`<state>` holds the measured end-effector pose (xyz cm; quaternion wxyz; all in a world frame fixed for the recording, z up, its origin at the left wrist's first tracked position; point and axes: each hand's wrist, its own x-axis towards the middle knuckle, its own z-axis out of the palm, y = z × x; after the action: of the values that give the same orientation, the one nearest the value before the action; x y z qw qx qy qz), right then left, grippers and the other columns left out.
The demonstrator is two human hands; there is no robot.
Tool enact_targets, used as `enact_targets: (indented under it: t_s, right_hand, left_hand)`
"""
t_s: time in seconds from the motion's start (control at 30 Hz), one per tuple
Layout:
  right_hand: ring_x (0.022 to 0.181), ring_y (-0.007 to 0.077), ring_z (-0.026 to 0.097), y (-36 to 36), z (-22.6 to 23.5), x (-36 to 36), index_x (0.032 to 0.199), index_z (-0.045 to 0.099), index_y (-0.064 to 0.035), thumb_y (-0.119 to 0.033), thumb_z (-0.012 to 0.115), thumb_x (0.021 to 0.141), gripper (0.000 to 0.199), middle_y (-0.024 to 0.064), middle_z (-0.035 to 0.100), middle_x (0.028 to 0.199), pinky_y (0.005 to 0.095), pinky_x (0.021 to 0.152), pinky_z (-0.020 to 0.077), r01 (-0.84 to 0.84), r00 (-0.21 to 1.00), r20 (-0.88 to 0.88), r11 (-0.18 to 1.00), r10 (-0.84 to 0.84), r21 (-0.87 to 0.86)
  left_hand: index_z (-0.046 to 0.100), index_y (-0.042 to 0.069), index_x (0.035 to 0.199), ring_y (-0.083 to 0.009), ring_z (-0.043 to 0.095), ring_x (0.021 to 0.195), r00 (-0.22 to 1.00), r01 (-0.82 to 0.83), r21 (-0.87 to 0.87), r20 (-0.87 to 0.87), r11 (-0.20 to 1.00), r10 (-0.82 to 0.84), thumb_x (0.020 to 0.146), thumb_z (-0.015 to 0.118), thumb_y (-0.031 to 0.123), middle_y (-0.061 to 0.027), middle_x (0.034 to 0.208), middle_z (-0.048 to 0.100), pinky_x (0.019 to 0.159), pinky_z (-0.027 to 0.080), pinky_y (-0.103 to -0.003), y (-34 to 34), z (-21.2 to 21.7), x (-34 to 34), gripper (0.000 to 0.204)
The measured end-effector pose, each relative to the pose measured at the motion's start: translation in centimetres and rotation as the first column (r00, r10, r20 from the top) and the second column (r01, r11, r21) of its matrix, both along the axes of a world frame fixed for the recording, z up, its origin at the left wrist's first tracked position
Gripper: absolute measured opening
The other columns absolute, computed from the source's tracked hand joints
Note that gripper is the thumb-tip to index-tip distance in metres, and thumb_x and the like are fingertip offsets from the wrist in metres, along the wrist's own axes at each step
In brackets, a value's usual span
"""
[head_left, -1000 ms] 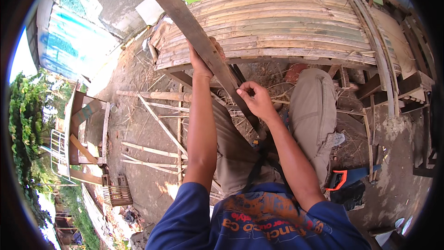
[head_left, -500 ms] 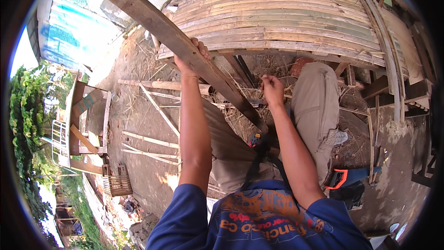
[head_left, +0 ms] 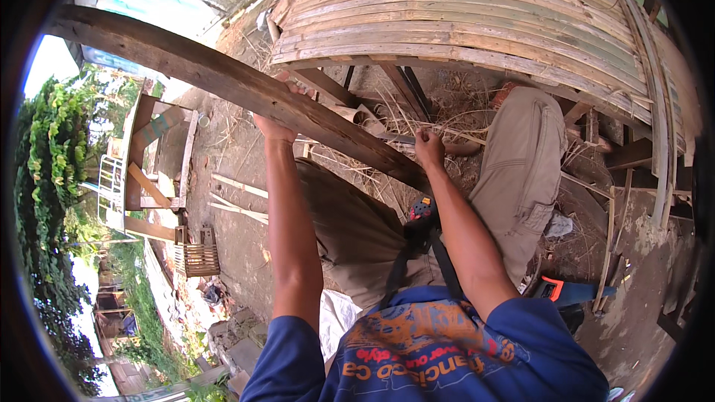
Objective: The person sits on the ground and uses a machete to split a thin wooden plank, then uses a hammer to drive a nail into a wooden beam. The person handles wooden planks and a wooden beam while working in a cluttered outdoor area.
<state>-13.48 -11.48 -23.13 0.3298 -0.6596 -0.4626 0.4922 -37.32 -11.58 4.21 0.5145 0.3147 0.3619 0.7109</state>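
A long dark wooden beam (head_left: 208, 74) slants across the view, from the far left down to just in front of my right forearm. My left hand (head_left: 274, 129) is wrapped round it near the middle, fingertips showing over the far edge. Just beyond the beam's near end is my right hand (head_left: 429, 149), its fingers pinched together; whatever they hold, if anything, is too small to make out. A small red-and-black object (head_left: 422, 207) sits close to the beam's near end, by the dark straps at my waist.
A bamboo-slat platform (head_left: 462, 18) stands ahead, with sticks and dry debris beneath its edge. At my right lies a handsaw (head_left: 585, 292) with an orange-and-black handle. Bamboo strips (head_left: 240, 208) lie on the ground to the left, near a slatted crate (head_left: 197, 258).
The beam's far end has swung left and lower, and my left hand has shifted left with it. My right hand stays pinched near the beam's lower end. The view has turned slightly.
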Motion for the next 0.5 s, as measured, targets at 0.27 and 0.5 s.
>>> enact_targets:
  t_s: [0.27, 0.5]
  right_hand:
    - [0.091, 0.0453, 0.067, -1.9, 3.6, -4.0, 0.089, 0.065, 0.0033, -0.054, 0.05, 0.099, 0.06, 0.0267, 0.07, 0.09, 0.0513, 0.081, 0.0503, -0.057, 0.994, -0.088, 0.997, 0.061, 0.047]
    - [0.089, 0.0434, 0.067, -5.7, 5.8, -6.4, 0.092, 0.067, 0.0019, -0.049, 0.047, 0.102, 0.056, 0.0246, 0.07, 0.09, 0.0508, 0.078, 0.0501, -0.053, 0.984, -0.153, 0.971, 0.091, 0.235]
  left_hand:
    - [0.059, 0.003, 0.102, -0.0282, 0.058, 0.078, 0.998, -0.041, 0.129, 0.057, 0.991, 0.034, 0.093, 0.047, 0.059, -0.0091, 0.076, 0.055, 0.081, 0.053, -0.044, -1.1, -2.3, -2.6, 0.058]
    - [0.062, 0.003, 0.105, -0.0293, 0.061, 0.082, 0.986, 0.105, 0.237, 0.098, 0.966, -0.132, 0.091, 0.059, 0.051, -0.0113, 0.082, 0.062, 0.084, 0.054, -0.044, -3.3, -5.6, -7.1, 0.05]
